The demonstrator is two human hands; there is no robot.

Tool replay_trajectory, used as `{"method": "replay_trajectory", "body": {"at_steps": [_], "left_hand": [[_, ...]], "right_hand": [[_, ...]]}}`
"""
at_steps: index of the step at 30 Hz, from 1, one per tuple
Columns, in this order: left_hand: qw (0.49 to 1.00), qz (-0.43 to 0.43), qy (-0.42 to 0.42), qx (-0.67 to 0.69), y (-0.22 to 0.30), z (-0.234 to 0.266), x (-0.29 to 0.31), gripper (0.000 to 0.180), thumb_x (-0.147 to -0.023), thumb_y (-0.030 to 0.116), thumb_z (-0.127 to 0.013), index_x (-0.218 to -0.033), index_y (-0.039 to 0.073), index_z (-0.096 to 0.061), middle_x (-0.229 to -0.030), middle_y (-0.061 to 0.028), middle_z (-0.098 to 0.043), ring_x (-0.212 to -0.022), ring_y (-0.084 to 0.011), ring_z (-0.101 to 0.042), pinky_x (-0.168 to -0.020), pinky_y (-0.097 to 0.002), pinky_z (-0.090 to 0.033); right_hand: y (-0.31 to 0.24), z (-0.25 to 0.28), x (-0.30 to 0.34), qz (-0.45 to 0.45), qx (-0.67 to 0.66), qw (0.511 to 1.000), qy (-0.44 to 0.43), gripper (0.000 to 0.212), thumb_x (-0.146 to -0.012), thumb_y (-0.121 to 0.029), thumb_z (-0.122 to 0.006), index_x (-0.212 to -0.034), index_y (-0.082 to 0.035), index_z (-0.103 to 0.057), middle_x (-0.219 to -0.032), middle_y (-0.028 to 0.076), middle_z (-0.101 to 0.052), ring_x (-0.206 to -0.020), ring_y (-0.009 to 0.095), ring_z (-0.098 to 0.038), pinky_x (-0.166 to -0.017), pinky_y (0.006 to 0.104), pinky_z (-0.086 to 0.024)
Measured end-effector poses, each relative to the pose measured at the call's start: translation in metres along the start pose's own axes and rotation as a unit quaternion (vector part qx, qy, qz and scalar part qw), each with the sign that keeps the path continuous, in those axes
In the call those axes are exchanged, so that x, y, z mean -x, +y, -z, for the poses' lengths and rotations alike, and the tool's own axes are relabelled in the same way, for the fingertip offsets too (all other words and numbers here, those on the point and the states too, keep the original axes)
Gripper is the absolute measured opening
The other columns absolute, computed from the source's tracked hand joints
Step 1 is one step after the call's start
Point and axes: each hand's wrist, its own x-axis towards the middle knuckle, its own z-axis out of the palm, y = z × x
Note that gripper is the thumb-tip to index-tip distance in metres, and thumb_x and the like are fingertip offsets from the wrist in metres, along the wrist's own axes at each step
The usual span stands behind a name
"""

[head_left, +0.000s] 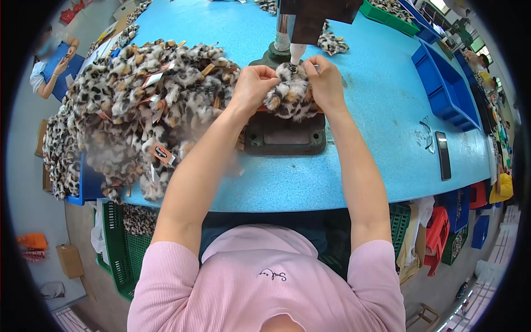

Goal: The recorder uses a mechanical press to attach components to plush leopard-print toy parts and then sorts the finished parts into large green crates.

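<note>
A spotted furry plush piece (292, 98) in white, black and tan rests under the tip of a bench press (283, 138). A small dark round part (294, 70) shows at its top edge, just below the white tip (297, 52) of the press. My left hand (255, 87) pinches the fur at the upper left with thumb and forefinger. On the other side, my right hand (327, 84) is closed on the upper right edge, its fingertips bent close to the press tip. Fur hides part of the fingertips.
A large heap of similar furry pieces (149, 105), some with tags, covers the left of the blue table (376, 160). At the right are a blue bin (445, 88), glasses (427, 134) and a phone (443, 156). Another person (58, 66) stands at far left. Green crates (117, 243) sit below the table.
</note>
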Motion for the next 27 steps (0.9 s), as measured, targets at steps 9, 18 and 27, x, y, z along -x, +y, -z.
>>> {"method": "replay_trajectory", "body": {"at_steps": [9, 18, 27], "left_hand": [[0.999, -0.011, -0.025, -0.035, -0.010, 0.000, -0.006, 0.007, -0.082, 0.000, -0.054, -0.076, -0.001, -0.057, -0.068, -0.0012, -0.058, -0.057, -0.0048, -0.051, -0.048, -0.0196, -0.041], [0.995, -0.038, -0.004, -0.089, -0.006, -0.001, -0.003, 0.006, -0.081, 0.000, -0.055, -0.075, 0.000, -0.057, -0.068, -0.0003, -0.057, -0.059, -0.0042, -0.049, -0.049, -0.0192, -0.039], [0.988, -0.077, 0.008, -0.135, -0.028, 0.005, -0.018, 0.008, -0.074, 0.006, -0.062, -0.071, -0.001, -0.062, -0.059, -0.0016, -0.056, -0.057, -0.0081, -0.051, -0.050, -0.0267, -0.042]], "right_hand": [[0.001, 0.013, -0.012, -0.033, -0.234, 0.943, -0.235, 0.019, -0.087, -0.020, -0.055, -0.084, -0.002, -0.059, -0.075, -0.006, -0.053, -0.069, 0.001, -0.045, -0.059, 0.0170, -0.037], [-0.008, 0.010, -0.003, 0.056, -0.127, 0.973, -0.182, 0.015, -0.086, -0.014, -0.051, -0.078, -0.002, -0.050, -0.070, -0.001, -0.049, -0.063, 0.008, -0.044, -0.057, 0.0239, -0.038], [-0.016, 0.087, -0.034, 0.227, -0.194, 0.951, 0.085, 0.024, -0.090, -0.020, -0.043, -0.101, -0.009, -0.061, -0.096, 0.003, -0.060, -0.096, 0.014, -0.054, -0.073, 0.0246, -0.045]]}}
